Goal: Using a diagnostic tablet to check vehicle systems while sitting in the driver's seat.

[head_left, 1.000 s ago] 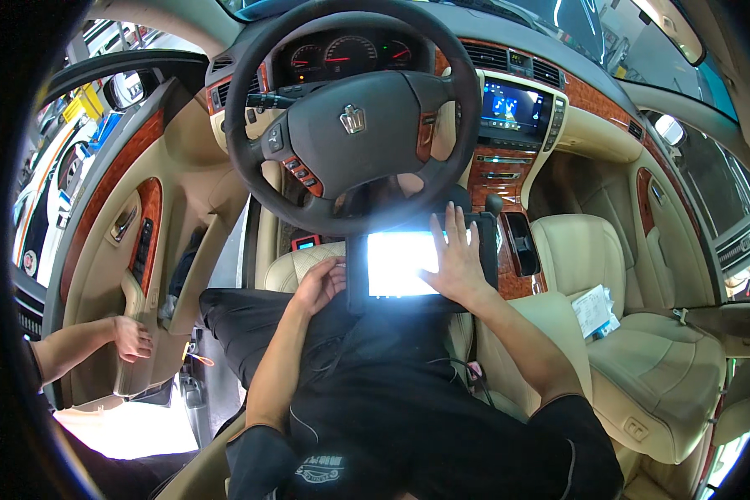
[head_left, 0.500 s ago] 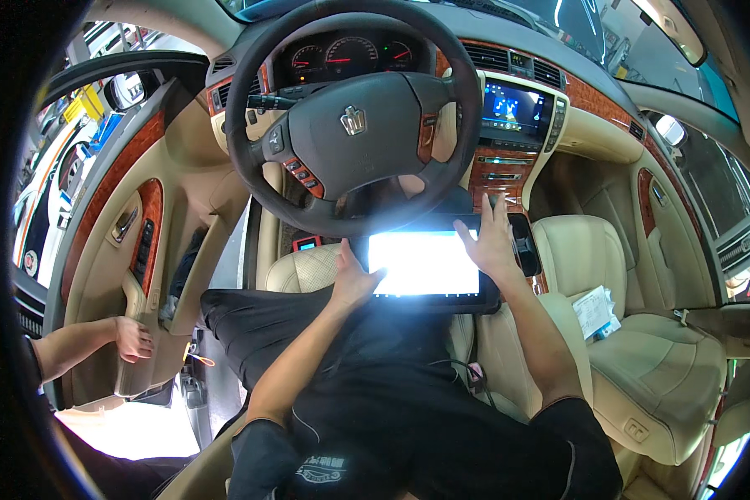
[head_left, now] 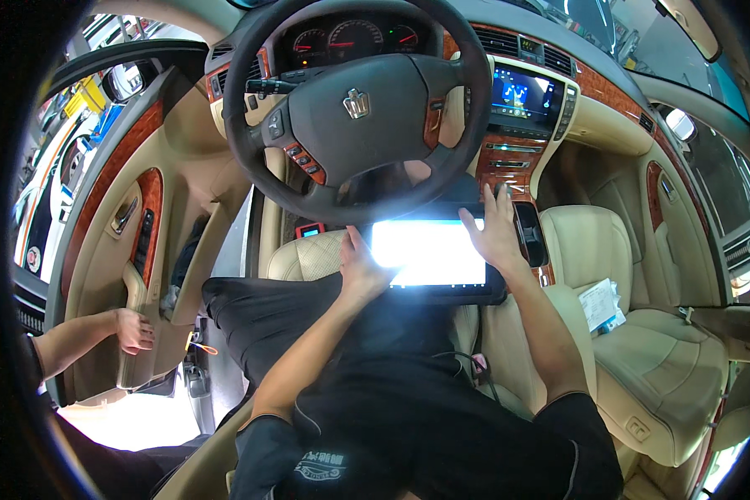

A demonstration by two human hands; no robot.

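Note:
Below the steering wheel, a thick dark tablet with a glaring white screen lies over my lap. My left hand grips its left edge, with the thumb by the lower left of the screen. At the right edge, my right hand rests with its fingers stretched upward and apart. Its thumb reaches over the screen's upper right corner. Glare washes out whatever the screen displays.
The left door stands open, and another person's hand rests on its armrest. A small red device lies beyond the seat's front edge. Papers lie on the passenger seat. A lit centre display sits in the dash.
The whole view has shifted slightly. My left hand sits a little further over the tablet's left edge. My right hand keeps nearly the same spread pose at the right edge.

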